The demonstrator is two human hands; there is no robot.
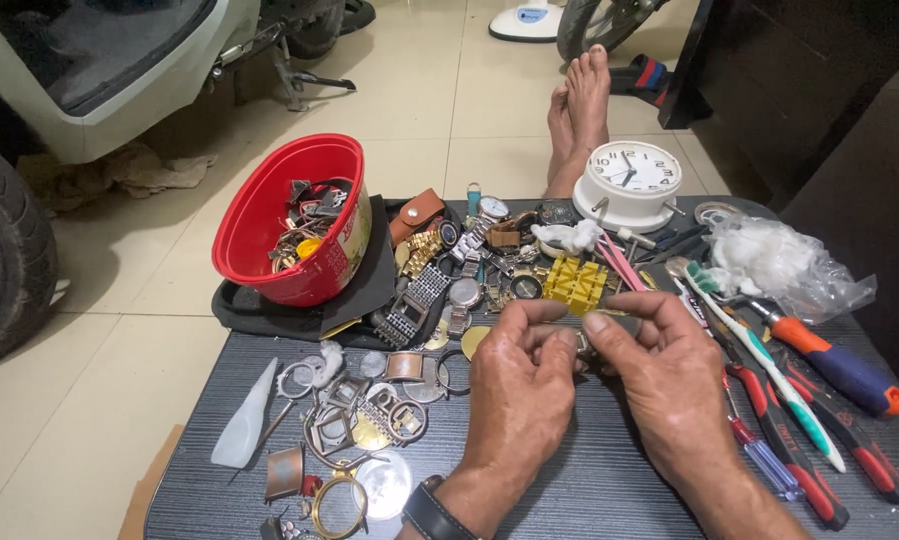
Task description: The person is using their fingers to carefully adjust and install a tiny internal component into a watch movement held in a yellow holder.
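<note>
My left hand and my right hand meet over the middle of a dark grey table. Both pinch one small dark metal part between thumbs and fingertips; most of it is hidden by my fingers, so I cannot tell its exact kind. A black watch sits on my left wrist. Just beyond my fingers lies a yellow plastic block and a heap of watches and metal straps.
A tilted red bowl of parts rests on a black tray at the back left. A white clock, cotton in plastic, pliers and screwdrivers lie right. Loose watch cases lie left. Bare feet and a scooter are beyond.
</note>
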